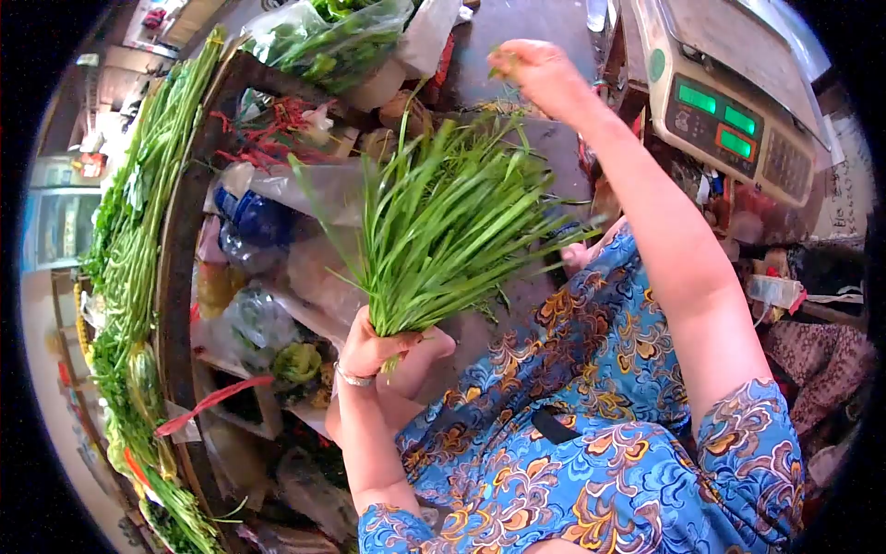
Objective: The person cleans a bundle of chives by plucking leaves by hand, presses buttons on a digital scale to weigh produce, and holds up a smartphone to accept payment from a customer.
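My left hand (380, 345), with a bracelet at the wrist, is closed around the gathered lower end of a bunch of garlic chives (452, 222). The long flat leaves fan out upward and to the right over my lap. My right hand (540, 74) is raised at the top, away from the bunch, its fingers pinched together. A small scrap of green leaf (503, 70) shows at those fingertips. Loose green bits lie on the dark floor beneath the bunch.
A scale (738, 111) with lit green digits stands at the upper right. Along the left runs a wooden-edged shelf piled with long green vegetables (138, 249). Bagged greens (323, 46) sit at the top, and red ties (272, 129) lie below them. A blue container (254, 217) stands under the shelf.
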### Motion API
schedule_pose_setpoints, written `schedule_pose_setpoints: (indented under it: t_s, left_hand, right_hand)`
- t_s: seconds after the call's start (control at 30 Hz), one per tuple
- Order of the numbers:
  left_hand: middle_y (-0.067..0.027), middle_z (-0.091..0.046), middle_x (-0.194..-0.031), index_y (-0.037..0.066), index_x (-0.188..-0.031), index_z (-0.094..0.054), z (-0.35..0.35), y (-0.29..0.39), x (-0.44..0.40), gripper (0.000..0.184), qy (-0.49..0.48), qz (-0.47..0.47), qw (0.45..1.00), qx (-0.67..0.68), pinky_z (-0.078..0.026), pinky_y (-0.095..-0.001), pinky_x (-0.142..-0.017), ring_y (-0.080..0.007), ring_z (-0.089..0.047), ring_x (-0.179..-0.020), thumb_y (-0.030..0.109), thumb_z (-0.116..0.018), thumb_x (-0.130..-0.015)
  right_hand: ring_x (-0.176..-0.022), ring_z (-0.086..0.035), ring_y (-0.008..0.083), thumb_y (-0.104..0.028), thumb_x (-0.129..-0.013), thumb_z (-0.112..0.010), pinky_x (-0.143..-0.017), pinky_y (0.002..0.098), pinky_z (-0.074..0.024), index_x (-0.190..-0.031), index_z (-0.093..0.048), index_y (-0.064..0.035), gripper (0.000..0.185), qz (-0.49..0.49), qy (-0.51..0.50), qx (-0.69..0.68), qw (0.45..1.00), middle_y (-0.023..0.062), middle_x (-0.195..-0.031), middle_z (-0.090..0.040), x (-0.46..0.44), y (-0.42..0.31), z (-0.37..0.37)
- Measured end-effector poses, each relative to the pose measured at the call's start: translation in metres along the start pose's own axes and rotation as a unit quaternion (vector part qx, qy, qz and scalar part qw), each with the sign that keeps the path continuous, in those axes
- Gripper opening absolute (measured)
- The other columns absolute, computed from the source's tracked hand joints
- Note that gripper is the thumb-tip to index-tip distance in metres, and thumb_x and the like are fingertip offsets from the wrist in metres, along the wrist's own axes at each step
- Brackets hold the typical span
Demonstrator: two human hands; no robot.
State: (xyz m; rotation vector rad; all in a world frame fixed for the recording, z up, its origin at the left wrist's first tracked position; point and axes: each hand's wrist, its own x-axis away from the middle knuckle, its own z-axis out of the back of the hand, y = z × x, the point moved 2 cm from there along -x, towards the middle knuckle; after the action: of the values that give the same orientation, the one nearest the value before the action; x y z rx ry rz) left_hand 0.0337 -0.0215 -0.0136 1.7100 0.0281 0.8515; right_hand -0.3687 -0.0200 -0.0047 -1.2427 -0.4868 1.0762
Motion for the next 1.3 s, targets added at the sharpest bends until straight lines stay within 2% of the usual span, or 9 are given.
schedule_pose_setpoints:
  t_s: [0.13,0.23,0.4,0.53,0.67,0.9,1.1,1.23,1.3]
  left_hand:
    - [-0.0087,-0.066,-0.08,-0.002,-0.104,-0.061,0.005,0.001,0.001,0.045,0.066,0.0,0.997,0.032,-0.05,-0.0282,-0.053,-0.0181,-0.062,-0.059,-0.005,-0.068,-0.059]
    - [-0.0075,-0.065,-0.074,-0.003,-0.09,-0.065,0.002,0.008,0.002,0.027,0.088,-0.036,0.994,0.062,-0.044,-0.024,-0.048,-0.0126,-0.057,-0.056,-0.003,-0.066,-0.063]
    - [-0.0108,-0.067,-0.077,-0.004,-0.107,-0.061,0.006,0.009,0.0,0.046,0.065,-0.028,0.994,0.084,-0.045,-0.0238,-0.046,-0.0133,-0.058,-0.054,-0.002,-0.065,-0.061]
    - [-0.012,-0.067,-0.077,-0.005,-0.109,-0.06,0.002,0.013,0.002,0.048,0.107,-0.03,0.99,0.088,-0.045,-0.0235,-0.045,-0.0131,-0.057,-0.053,-0.003,-0.064,-0.061]
    - [-0.0085,-0.062,-0.068,-0.002,-0.094,-0.061,0.001,0.013,0.002,0.031,0.106,-0.028,0.99,0.089,-0.042,-0.0276,-0.04,-0.0164,-0.055,-0.046,0.0,-0.071,-0.064]
    - [-0.0106,-0.059,-0.066,-0.004,-0.104,-0.056,0.016,0.002,0.001,0.038,0.161,-0.063,0.971,0.164,-0.04,-0.0284,-0.037,-0.0204,-0.054,-0.044,-0.001,-0.067,-0.069]
    - [-0.0105,-0.059,-0.066,-0.003,-0.109,-0.053,0.016,0.0,-0.001,0.041,0.156,-0.062,0.969,0.179,-0.038,-0.027,-0.036,-0.0186,-0.052,-0.043,0.004,-0.07,-0.073]
    - [-0.0105,-0.06,-0.066,-0.002,-0.113,-0.052,0.009,0.004,-0.003,0.043,0.148,-0.049,0.971,0.183,-0.038,-0.0257,-0.037,-0.0176,-0.052,-0.044,0.007,-0.071,-0.075]
    - [-0.0105,-0.06,-0.066,-0.002,-0.114,-0.052,0.006,0.006,-0.005,0.044,0.144,-0.051,0.969,0.193,-0.038,-0.0256,-0.037,-0.0173,-0.052,-0.044,0.008,-0.071,-0.075]
  right_hand:
    - [-0.057,-0.042,-0.0018,-0.029,-0.095,-0.059,-0.047,0.0138,-0.0323,-0.118,-0.063,-0.0106,0.029,-0.05,-0.094,-0.221,0.97,-0.0023,-0.096,-0.066,0.007,-0.01,0.005]
    - [-0.057,-0.044,-0.0001,-0.034,-0.094,-0.061,-0.048,0.0134,-0.0315,-0.123,-0.06,-0.0131,0.036,-0.077,-0.24,-0.177,0.952,-0.0027,-0.099,-0.066,0.022,-0.03,-0.003]
    - [-0.057,-0.043,0.0027,-0.037,-0.091,-0.063,-0.052,0.0195,-0.0364,-0.116,-0.063,-0.0117,0.036,-0.137,-0.302,-0.094,0.939,-0.0041,-0.079,-0.058,0.033,-0.043,-0.025]
    - [-0.066,-0.052,0.0106,-0.031,-0.092,-0.06,-0.065,0.0311,-0.0458,-0.086,-0.066,-0.0034,0.029,0.006,-0.187,-0.019,0.982,-0.0014,-0.066,-0.055,0.017,-0.016,-0.024]
    - [-0.065,-0.051,0.0098,-0.027,-0.093,-0.06,-0.062,0.0308,-0.0451,-0.091,-0.067,-0.0036,0.025,0.087,-0.014,0.028,0.996,-0.0018,-0.067,-0.054,0.004,0.001,-0.001]
    - [-0.056,-0.047,0.002,-0.017,-0.094,-0.058,-0.05,0.0167,-0.0352,-0.103,-0.065,-0.0061,0.016,-0.06,-0.163,-0.22,0.96,-0.003,-0.075,-0.057,0.018,-0.02,-0.019]
    - [-0.068,-0.055,0.0026,-0.014,-0.088,-0.062,-0.058,0.0192,-0.0434,-0.11,-0.064,-0.0038,0.025,-0.092,-0.265,-0.142,0.949,0.0005,-0.085,-0.064,0.024,-0.037,-0.037]
    - [-0.091,-0.059,0.0153,-0.014,-0.083,-0.07,-0.083,0.0305,-0.0473,-0.115,-0.061,-0.0009,0.036,0.152,-0.2,0.011,0.968,0.0051,-0.1,-0.064,0.028,-0.029,-0.057]
    - [-0.089,-0.059,0.0169,-0.014,-0.081,-0.071,-0.081,0.0322,-0.0473,-0.111,-0.063,-0.0023,0.033,0.1,-0.239,0.049,0.965,0.0079,-0.097,-0.065,0.035,-0.036,-0.06]
